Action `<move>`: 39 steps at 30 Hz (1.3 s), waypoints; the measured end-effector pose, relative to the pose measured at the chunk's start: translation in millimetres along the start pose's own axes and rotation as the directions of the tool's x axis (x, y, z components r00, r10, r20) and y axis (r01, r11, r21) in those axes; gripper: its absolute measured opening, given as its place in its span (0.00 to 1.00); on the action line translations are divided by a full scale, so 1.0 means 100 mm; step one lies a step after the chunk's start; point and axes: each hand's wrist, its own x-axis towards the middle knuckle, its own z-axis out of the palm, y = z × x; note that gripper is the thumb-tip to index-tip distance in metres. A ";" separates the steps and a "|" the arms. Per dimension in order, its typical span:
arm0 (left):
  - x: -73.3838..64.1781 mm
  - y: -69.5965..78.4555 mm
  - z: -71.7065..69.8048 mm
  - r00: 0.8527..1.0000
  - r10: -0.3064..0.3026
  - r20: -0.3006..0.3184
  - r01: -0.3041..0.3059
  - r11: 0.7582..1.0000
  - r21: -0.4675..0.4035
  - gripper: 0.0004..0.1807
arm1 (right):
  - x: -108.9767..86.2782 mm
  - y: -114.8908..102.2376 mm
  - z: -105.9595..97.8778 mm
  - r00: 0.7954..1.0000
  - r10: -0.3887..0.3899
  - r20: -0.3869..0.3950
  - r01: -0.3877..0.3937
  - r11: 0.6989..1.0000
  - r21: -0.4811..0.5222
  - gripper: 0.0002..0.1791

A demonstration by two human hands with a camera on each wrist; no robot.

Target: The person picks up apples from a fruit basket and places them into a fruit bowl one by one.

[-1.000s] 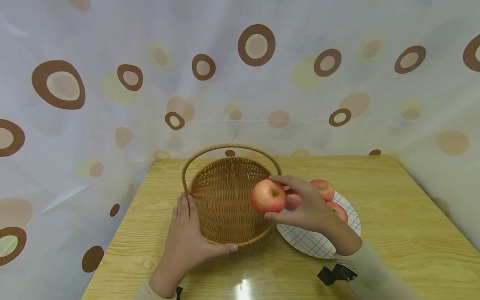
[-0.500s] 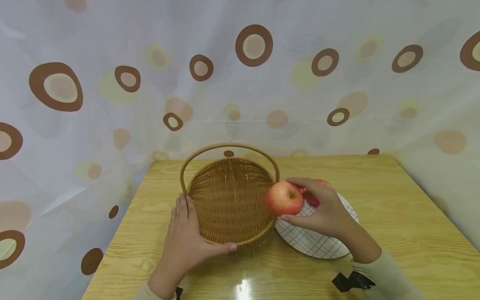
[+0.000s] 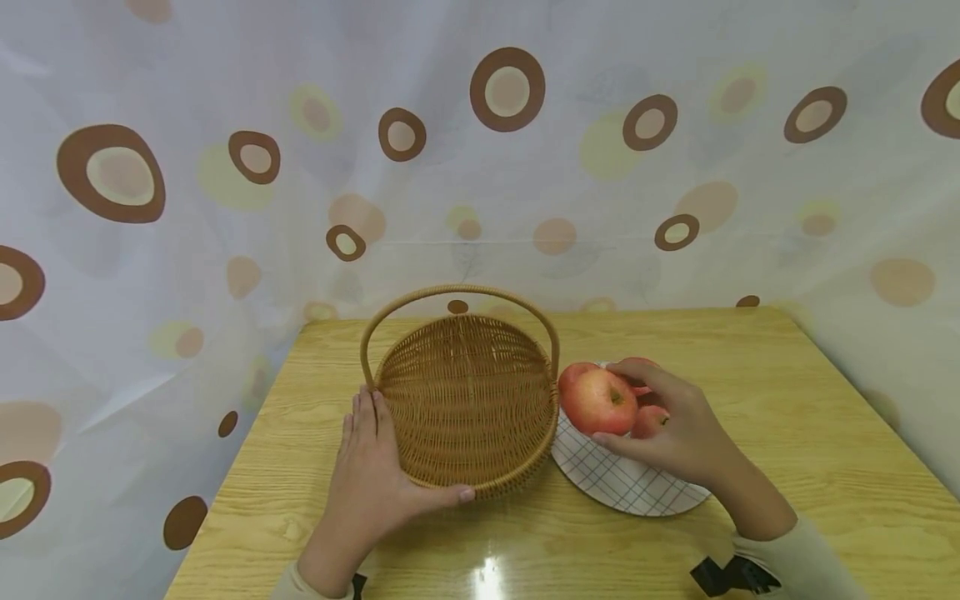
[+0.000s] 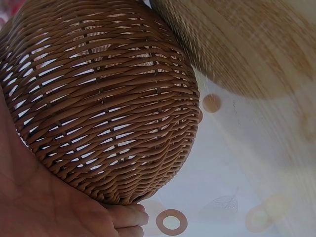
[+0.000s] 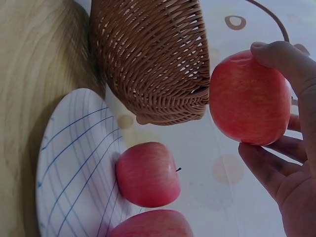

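Observation:
A round wicker basket [image 3: 465,408] with a hooped handle stands on the table, its opening facing me. Along its left side lies my left hand [image 3: 375,479], fingers straight and thumb stretched along the front rim. The left wrist view shows that palm against the weave [image 4: 108,98]. My right hand [image 3: 671,417] holds a red apple [image 3: 597,402] between thumb and fingers, above a white plate [image 3: 637,483] with blue grid lines. More apples sit on the plate, one [image 5: 148,175] with its stem showing; my hand and the held apple partly cover them in the head view.
The wooden table [image 3: 787,400] runs to a pale curtain [image 3: 420,75] with brown and cream circles at the back and sides. The plate stands close to the basket's right side.
My right hand has carried the apple rightward, from the basket's right side to over the plate. My left hand and the basket stay where they were.

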 end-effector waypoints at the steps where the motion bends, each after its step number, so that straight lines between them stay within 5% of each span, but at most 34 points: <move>1: 0.00 0.00 0.00 1.000 -0.001 0.003 0.001 1.000 -0.001 0.96 | -0.02 0.01 0.00 1.000 0.001 0.006 -0.001 1.000 0.003 0.44; 15: 0.00 0.00 0.00 1.000 -0.009 0.009 0.010 1.000 -0.020 0.97 | -0.18 0.15 0.07 0.996 0.026 0.086 -0.015 0.992 -0.125 0.43; 31: 0.01 -0.01 -0.01 1.000 -0.003 0.008 0.003 1.000 -0.014 0.97 | -0.20 0.27 0.25 0.981 0.030 0.194 -0.008 0.994 -0.110 0.34; 39: 0.00 -0.01 -0.01 1.000 0.012 -0.005 -0.012 1.000 -0.010 0.96 | -0.22 0.30 0.28 0.974 0.043 0.225 0.007 0.975 -0.220 0.44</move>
